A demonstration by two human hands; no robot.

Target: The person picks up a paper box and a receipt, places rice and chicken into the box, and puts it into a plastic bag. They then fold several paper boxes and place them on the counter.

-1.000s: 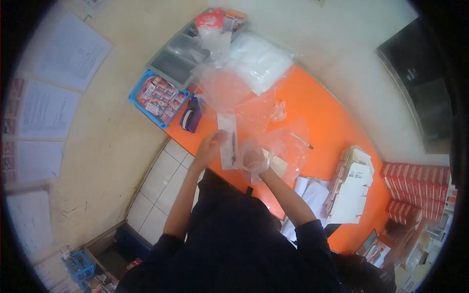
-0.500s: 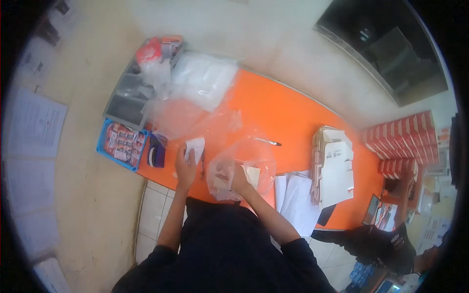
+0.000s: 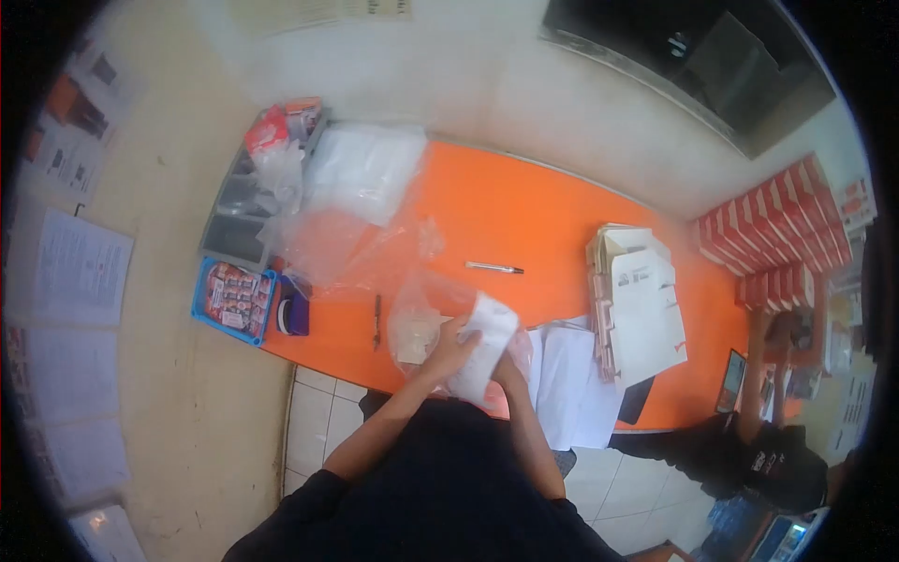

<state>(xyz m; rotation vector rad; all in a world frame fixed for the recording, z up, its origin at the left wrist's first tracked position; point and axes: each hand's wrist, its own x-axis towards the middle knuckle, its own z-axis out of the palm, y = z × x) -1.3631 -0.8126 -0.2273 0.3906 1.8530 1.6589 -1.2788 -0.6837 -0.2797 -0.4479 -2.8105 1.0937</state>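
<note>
My left hand (image 3: pixel 453 350) is closed around a white piece of paper (image 3: pixel 494 328), perhaps folded, held at the mouth of a clear plastic bag (image 3: pixel 412 314). Close by on the right, my right hand (image 3: pixel 508 373) is closed at the bag's side, and its fingertips are partly hidden behind the paper. Through the film a pale, cream-coloured item (image 3: pixel 419 339) shows inside the bag. The bag is at the table's near edge, in front of my body.
On the orange table (image 3: pixel 552 225) lie a pen (image 3: pixel 494 268), white sheets (image 3: pixel 571 393), a stack of flattened cartons (image 3: pixel 646 309), clear plastic bags (image 3: pixel 365 173), a grey organizer (image 3: pixel 234 239), a blue tray (image 3: pixel 201 298) and a tape dispenser (image 3: pixel 294 316). Another person (image 3: pixel 782 468) stands at the right.
My left hand has carried the white paper rightward from beside the tape dispenser to the plastic bag. My right hand has shifted to the bag's right side. The view has tilted slightly.
</note>
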